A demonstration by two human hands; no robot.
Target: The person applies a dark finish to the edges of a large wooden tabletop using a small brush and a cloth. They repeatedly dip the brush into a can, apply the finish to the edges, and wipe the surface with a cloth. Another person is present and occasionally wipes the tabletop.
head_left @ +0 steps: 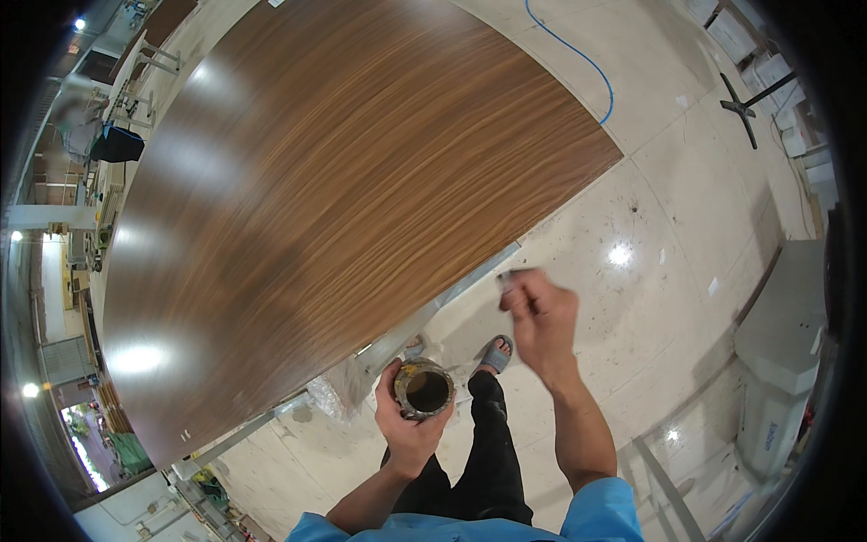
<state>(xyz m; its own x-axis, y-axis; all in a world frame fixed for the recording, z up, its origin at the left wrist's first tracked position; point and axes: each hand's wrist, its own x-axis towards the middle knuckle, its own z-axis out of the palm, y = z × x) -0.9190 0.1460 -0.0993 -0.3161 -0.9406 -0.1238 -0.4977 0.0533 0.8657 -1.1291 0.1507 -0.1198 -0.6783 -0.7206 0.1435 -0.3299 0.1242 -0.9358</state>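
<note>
Left hand (409, 439) wrapped round can (413, 368), fingers and thumb on opposite sides, mouth up. Can near panel's (379, 190) close edge, not on it. Rim crusted, yellowish; inside brownish, fill level and contents can't tell. Right hand (545, 327) pinched tight, seems to have small grey piece (505, 279) at fingertips, over floor beside panel edge; motion-blurred, type can't tell. Advice: keep can level, close to edge, clear of panel face; steady wrist, light pinch.
</note>
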